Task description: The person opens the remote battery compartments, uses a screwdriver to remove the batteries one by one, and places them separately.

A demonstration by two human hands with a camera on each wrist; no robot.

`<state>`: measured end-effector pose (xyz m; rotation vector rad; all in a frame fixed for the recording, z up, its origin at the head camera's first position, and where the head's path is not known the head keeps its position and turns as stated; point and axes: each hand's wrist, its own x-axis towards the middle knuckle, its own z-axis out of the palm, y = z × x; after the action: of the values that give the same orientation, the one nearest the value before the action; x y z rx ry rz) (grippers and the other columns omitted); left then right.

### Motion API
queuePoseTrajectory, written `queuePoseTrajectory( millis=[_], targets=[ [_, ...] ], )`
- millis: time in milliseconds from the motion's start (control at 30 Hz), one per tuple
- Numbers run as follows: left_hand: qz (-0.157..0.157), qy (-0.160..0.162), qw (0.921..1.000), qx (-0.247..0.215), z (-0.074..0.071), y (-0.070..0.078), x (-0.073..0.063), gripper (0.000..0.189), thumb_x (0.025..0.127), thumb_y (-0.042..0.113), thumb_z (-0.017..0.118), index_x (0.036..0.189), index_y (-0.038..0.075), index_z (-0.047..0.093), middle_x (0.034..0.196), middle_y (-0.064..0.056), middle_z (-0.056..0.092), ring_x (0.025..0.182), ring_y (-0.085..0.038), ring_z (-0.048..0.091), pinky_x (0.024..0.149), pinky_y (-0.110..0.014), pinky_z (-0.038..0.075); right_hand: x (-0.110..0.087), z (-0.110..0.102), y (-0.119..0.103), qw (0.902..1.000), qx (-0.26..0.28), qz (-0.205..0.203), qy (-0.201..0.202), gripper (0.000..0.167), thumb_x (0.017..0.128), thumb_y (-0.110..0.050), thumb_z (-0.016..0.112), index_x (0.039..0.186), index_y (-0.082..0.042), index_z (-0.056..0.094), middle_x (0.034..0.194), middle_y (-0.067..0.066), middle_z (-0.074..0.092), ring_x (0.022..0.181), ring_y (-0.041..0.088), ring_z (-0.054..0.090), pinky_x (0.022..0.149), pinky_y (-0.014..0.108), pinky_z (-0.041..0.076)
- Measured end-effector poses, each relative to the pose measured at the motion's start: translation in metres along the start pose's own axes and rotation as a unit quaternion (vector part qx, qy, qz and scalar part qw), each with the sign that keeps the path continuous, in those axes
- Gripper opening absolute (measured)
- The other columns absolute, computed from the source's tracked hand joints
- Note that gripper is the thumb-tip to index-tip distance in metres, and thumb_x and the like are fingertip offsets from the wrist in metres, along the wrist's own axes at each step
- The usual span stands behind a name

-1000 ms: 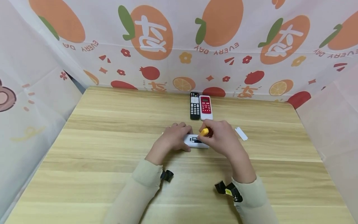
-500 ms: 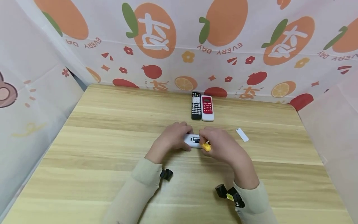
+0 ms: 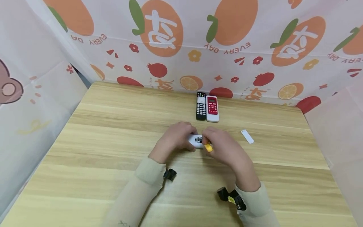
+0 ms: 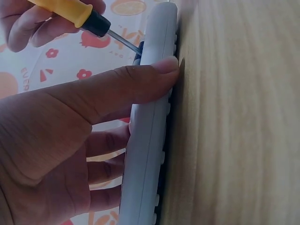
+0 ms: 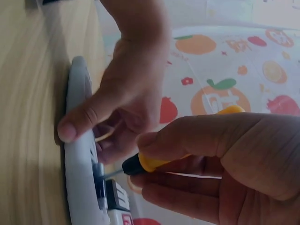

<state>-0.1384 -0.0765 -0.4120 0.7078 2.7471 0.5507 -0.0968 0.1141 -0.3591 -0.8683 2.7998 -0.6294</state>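
Note:
A white remote control (image 3: pixel 193 143) lies back side up on the table, its battery compartment uncovered. My left hand (image 3: pixel 176 137) grips its left part, the thumb on the near long edge and the fingers on the far one. A screwdriver (image 4: pixel 77 13) with a yellow handle and black collar is pinched in my right hand (image 3: pixel 227 148). In the left wrist view its metal shaft slants down to the compartment, and the right wrist view shows the tip (image 5: pixel 106 176) inside the compartment opening. From above, my right hand covers the remote's right part.
Behind the hands, a black remote (image 3: pixel 201 107) and a white remote with a red face (image 3: pixel 212 108) lie side by side. A small white cover strip (image 3: pixel 247 136) rests to the right. Fruit-print cloth (image 3: pixel 170 69) hangs along the table's back edge.
The right hand has turned, swinging the screwdriver's yellow handle toward the person. The left hand keeps its grip on the white remote control. The head view has shifted slightly.

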Motion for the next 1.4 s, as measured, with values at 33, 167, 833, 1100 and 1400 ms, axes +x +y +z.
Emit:
queuePoseTrajectory(
  millis=[33,167,833,1100,1400],
  targets=[
    [0.000,-0.001,1.0000,0.001,0.000,0.000,0.001,0.046,0.066,0.036,0.093,0.105,0.018,0.074,0.099,0.003,0.067,0.088,-0.014,0.058,0.079,-0.033,0.048,0.000,-0.001,0.002,1.0000,0.006,0.005,0.003,0.027,0.080,-0.001,0.076,0.079,-0.018,0.055,0.081,-0.005,0.054,0.074,0.016,0.051,0.068,0.030,0.043],
    [-0.004,-0.004,1.0000,0.006,0.000,0.000,0.002,0.048,0.066,0.038,0.093,0.106,0.019,0.074,0.098,0.003,0.066,0.086,-0.014,0.058,0.079,-0.033,0.048,-0.001,-0.005,0.008,0.9993,0.022,0.022,0.019,0.025,0.081,-0.006,0.079,0.080,-0.018,0.056,0.079,-0.005,0.056,0.074,0.017,0.053,0.068,0.032,0.044],
    [-0.013,-0.014,0.9997,0.012,0.000,0.001,0.004,0.048,0.066,0.038,0.093,0.105,0.019,0.072,0.099,0.003,0.066,0.088,-0.016,0.057,0.080,-0.035,0.048,-0.004,-0.011,0.016,0.9979,0.035,0.028,0.046,0.023,0.082,-0.011,0.078,0.084,-0.019,0.057,0.083,-0.006,0.062,0.076,0.017,0.055,0.068,0.032,0.047],
    [-0.013,-0.013,0.9998,0.013,0.002,0.001,0.003,0.050,0.066,0.038,0.092,0.108,0.019,0.072,0.101,0.003,0.066,0.090,-0.015,0.057,0.081,-0.034,0.048,-0.005,-0.012,0.015,0.9967,0.049,0.018,0.062,0.020,0.083,-0.009,0.075,0.084,-0.018,0.058,0.084,-0.004,0.063,0.075,0.017,0.056,0.067,0.031,0.048],
    [-0.015,-0.013,0.9997,0.015,0.002,0.002,0.003,0.050,0.066,0.039,0.093,0.108,0.020,0.072,0.099,0.003,0.065,0.088,-0.015,0.056,0.080,-0.034,0.047,-0.007,-0.013,0.017,0.9967,0.047,0.016,0.065,0.019,0.083,-0.010,0.075,0.085,-0.017,0.057,0.083,-0.004,0.063,0.075,0.017,0.055,0.067,0.031,0.048]
  ],
)
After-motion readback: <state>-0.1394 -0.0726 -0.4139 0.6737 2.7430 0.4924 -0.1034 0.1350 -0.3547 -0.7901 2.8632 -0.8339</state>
